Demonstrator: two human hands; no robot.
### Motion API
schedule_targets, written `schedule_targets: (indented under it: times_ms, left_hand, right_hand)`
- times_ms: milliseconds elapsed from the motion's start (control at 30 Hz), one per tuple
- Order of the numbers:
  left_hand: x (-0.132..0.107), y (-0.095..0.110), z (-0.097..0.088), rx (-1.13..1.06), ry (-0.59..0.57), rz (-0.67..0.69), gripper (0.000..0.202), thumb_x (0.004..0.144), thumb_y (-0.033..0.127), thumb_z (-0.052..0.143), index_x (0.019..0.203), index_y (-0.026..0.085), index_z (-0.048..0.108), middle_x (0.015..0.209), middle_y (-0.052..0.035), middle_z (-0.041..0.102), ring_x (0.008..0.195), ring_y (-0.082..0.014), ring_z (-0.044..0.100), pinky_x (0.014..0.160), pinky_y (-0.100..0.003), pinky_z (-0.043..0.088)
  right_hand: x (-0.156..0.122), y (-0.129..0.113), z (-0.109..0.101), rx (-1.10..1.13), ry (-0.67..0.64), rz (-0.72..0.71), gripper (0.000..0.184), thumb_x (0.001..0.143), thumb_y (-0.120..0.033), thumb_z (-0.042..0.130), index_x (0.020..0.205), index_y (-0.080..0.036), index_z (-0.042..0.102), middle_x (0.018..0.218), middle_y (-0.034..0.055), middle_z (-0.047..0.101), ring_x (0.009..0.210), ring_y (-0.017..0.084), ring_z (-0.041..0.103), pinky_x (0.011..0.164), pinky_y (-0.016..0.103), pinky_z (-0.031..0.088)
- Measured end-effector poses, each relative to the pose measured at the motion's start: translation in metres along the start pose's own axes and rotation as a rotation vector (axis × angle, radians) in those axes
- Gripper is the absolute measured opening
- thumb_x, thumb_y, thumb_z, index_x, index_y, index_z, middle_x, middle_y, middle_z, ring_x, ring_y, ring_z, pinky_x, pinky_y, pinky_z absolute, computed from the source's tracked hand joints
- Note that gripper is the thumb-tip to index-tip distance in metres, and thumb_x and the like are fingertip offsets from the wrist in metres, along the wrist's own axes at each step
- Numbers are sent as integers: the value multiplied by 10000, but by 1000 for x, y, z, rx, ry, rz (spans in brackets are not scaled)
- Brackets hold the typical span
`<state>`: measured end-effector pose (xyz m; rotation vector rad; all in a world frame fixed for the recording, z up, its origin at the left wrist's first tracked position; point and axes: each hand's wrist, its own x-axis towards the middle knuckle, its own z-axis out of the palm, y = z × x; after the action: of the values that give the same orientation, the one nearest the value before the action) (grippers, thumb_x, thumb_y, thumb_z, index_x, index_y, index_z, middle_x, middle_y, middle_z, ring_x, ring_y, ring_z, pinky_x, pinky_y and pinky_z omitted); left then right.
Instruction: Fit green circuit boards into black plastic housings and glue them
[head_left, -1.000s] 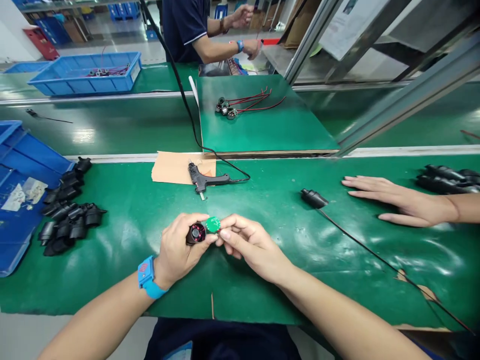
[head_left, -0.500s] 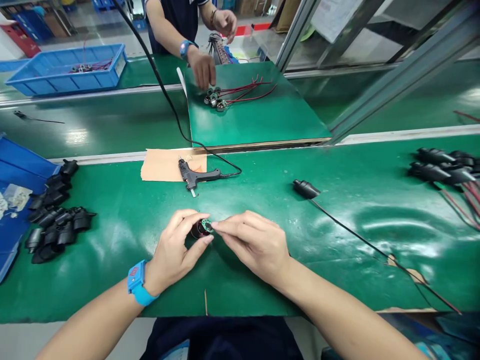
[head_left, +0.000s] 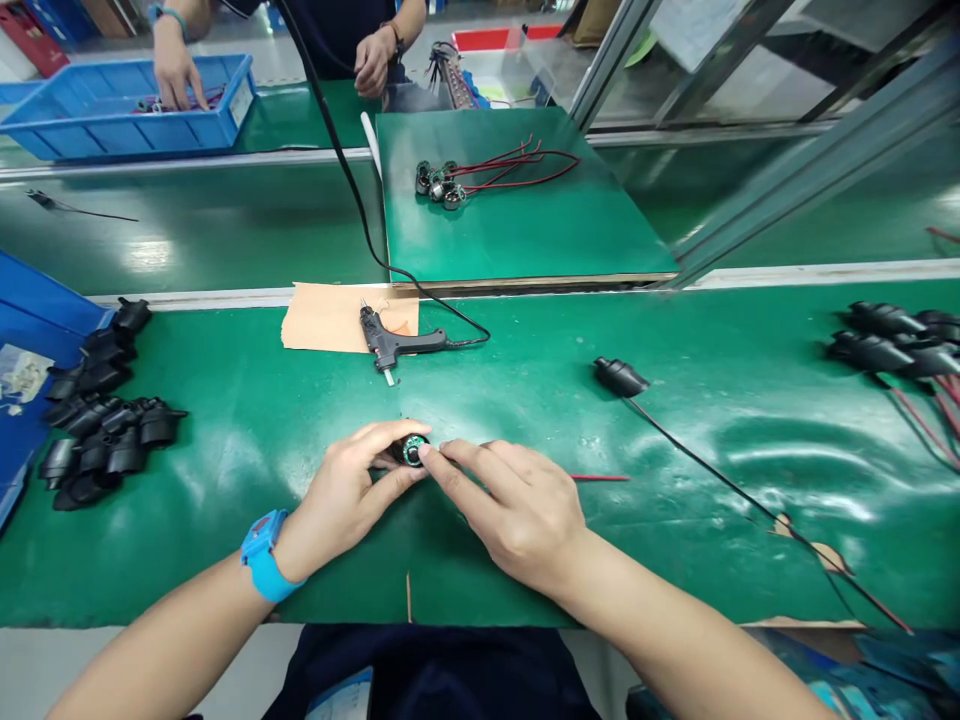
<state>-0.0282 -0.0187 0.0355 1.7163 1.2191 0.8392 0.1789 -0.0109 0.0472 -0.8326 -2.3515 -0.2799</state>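
Note:
My left hand (head_left: pixel 346 493) is wrapped round a small black cup-shaped housing (head_left: pixel 409 449) resting on the green table (head_left: pixel 300 420). Its open end faces me and shows a little round green board inside. My right hand (head_left: pixel 514 500) has its index finger stretched out, pressing its tip on that board, with the other fingers curled. A thin red wire (head_left: pixel 600 478) runs out to the right from under my right hand. A blue band (head_left: pixel 262 556) sits on my left wrist.
A black glue gun (head_left: pixel 394 343) lies on brown card (head_left: pixel 330 316) beyond my hands, its cable running up and away. Black housings (head_left: pixel 101 425) are piled at the left beside a blue bin (head_left: pixel 30 330). Another wired housing (head_left: pixel 621 377) lies right; several more (head_left: pixel 892 340) far right. A person across reaches into a blue tray (head_left: pixel 127 110).
The green board went from held beside the housing to seated in it, with my right fingertip now pressing on it. The person opposite moved a hand from the wired parts to the blue tray.

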Motion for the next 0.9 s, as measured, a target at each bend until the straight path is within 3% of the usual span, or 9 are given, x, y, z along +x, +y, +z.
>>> schedule_targets:
  times_ms: [100,167,233,400,500,633,800,900]
  left_hand:
    - [1,1,1,-159,-25,-69,334,929,278,629,1255,204,635,965,-50,704,730,-147,656,664,-265,583]
    - [3,0,2,-174,-11,-95,286,946,299,595,1200,184,661,709,3,618,561,-119,545,498,-228,482]
    - [4,-1,3,-156,15,-104,252,958,310,572,1140,178,686,598,33,526,485,-102,438,430,-219,388]
    - [6,-4,6,-161,70,-105,227,938,292,591,1112,176,678,762,-33,663,614,-140,587,529,-256,507]
    - [5,-4,8,-177,76,-116,214,926,267,592,1103,178,672,886,-71,703,782,-188,669,616,-285,562]
    - [3,-2,10,-220,60,-155,206,921,232,576,1106,186,652,1066,-96,699,946,-206,675,658,-273,569]
    - [2,1,9,-283,63,-179,169,912,201,570,1076,184,608,1100,-97,678,993,-196,666,721,-272,577]
    - [2,2,8,-408,19,-192,202,917,199,573,1118,186,557,1078,-89,676,943,-171,672,735,-266,577]
  right_hand:
    - [1,-4,-1,-21,-49,-13,264,973,-108,489,1103,-114,719,931,72,771,673,170,604,567,337,457]
    - [1,-4,1,16,-63,-3,266,969,-94,493,1109,-137,714,936,64,770,674,165,610,582,330,480]
    - [-1,-3,3,112,-52,47,265,964,-86,516,1139,-169,697,935,48,768,696,153,632,619,307,515]
    - [-2,3,4,306,-15,212,169,922,-141,656,1081,-192,678,872,23,762,723,139,689,716,282,563]
    - [-1,2,3,287,-11,212,110,916,-142,670,1003,-209,678,832,9,759,673,129,678,667,270,553]
    - [0,-3,3,197,31,153,119,894,-120,690,990,-190,689,781,17,752,637,137,665,618,278,535]
    - [1,-5,7,167,14,103,134,904,-124,675,1018,-193,692,808,16,762,665,152,671,616,301,530]
    - [1,-4,9,206,-21,149,191,919,-252,696,1093,-173,688,894,40,770,718,159,674,645,290,544]
